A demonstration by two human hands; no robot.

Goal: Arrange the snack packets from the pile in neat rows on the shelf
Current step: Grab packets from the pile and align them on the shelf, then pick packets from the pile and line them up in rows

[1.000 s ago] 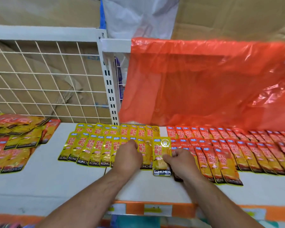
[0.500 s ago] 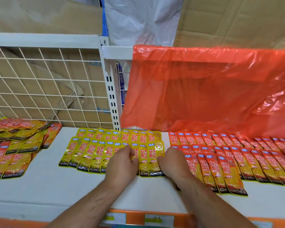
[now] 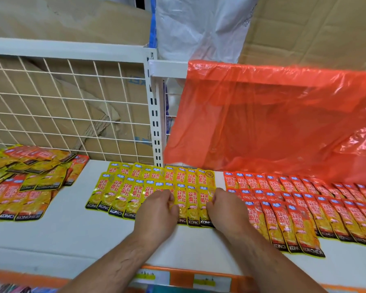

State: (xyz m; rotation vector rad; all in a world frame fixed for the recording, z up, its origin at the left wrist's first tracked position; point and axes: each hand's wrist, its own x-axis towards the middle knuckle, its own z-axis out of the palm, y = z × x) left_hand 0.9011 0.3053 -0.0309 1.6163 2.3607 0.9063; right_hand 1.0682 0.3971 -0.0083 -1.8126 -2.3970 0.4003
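Note:
Yellow snack packets (image 3: 116, 193) lie in two overlapping rows on the white shelf (image 3: 68, 235). My left hand (image 3: 156, 210) rests on the front row with curled fingers and pinches a yellow packet between thumb and fingers. My right hand (image 3: 227, 208) sits at the row's right end, its curled fingers and thumb on the last yellow packet (image 3: 203, 199). Red packets (image 3: 294, 210) fill several rows to the right. The loose pile of mixed packets (image 3: 23, 178) lies at the far left of the shelf.
A white wire-grid back panel (image 3: 68, 111) and a slotted upright post (image 3: 155, 123) stand behind the shelf. An orange plastic bag (image 3: 273, 119) hangs over the rail above the red rows. Bare shelf lies between the pile and the yellow rows.
The yellow packet that my right hand held below the front row has slid up into line at the row's right end. Both hands have moved up onto the row.

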